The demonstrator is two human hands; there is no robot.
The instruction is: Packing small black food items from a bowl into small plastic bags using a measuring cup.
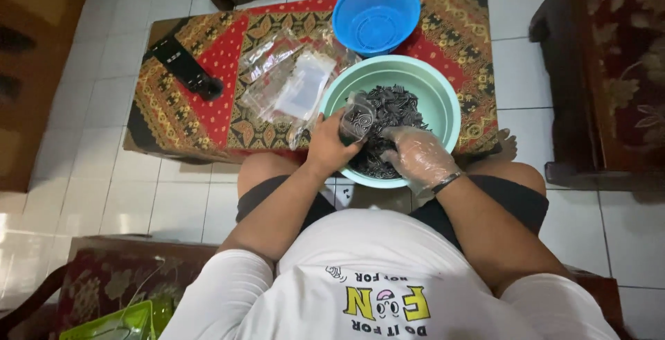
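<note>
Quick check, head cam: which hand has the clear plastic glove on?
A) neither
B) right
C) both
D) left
B: the right hand is covered by a clear plastic glove and rests in the dark pieces inside the green basin, while the bare left hand holds a small clear bag at the basin's edge.

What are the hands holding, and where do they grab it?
The left hand holds a small clear plastic bag by its lower part, mouth open over the green bowl. The gloved right hand rests in the dark pieces; its grip cannot be told.
</note>
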